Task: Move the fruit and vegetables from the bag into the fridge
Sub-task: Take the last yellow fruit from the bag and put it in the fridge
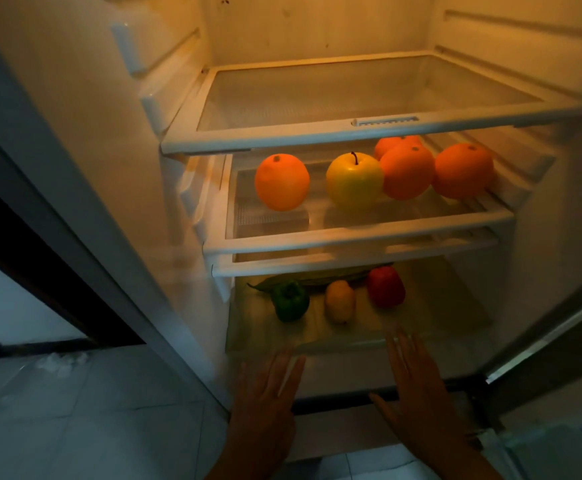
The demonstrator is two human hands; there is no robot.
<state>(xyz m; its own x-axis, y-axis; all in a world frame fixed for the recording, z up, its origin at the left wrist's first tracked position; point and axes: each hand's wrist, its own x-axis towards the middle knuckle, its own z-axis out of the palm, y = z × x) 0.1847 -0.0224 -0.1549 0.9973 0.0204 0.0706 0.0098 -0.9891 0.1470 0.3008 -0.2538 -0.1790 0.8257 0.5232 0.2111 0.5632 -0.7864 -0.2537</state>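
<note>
A long green vegetable (320,277) (corn, perhaps) lies half-hidden beneath a shelf (352,257).

Open fridge (75,109); oranges (281,181) and an apple (354,180) on the middle shelf (352,233); peppers (290,301) and a lemon (340,301) in the drawer (438,317); left hand (265,407) and right hand (417,393) flat, fingers straight, before the drawer.

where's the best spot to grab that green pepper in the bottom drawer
Probably round its broad body, from the front and above: the green pepper lies with a long green vegetable right behind it and open drawer floor in front.
</note>
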